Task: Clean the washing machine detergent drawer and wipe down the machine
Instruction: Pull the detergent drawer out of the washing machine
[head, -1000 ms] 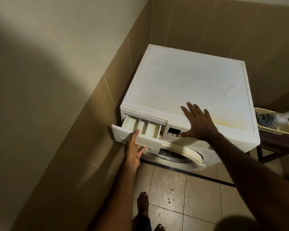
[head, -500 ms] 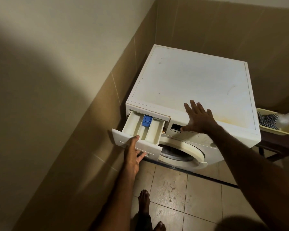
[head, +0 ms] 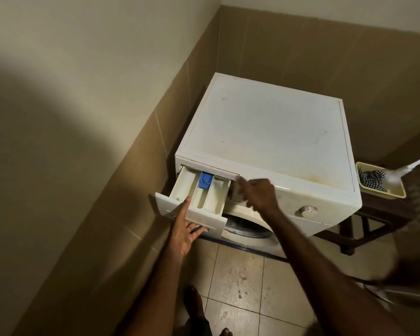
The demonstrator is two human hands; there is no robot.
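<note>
Now | drawer (head: 199, 197) pulled out of the washing machine (head: 264, 132), long axis 1-to-7 o'clock | left hand (head: 183, 232) grasps its front panel, fingers under the lip | right hand (head: 257, 194), blurred, fingers loose, hovers at the drawer's 3 o'clock side, gripping nothing | likely reach: blue tab (head: 205, 181) at 12 o'clock.

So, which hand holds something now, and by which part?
The left hand holds the white plastic detergent drawer by its front panel, thumb over the top edge. The right hand holds nothing.

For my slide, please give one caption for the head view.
Left hand pulls the detergent drawer from the washing machine; right hand is beside the opening.
</note>
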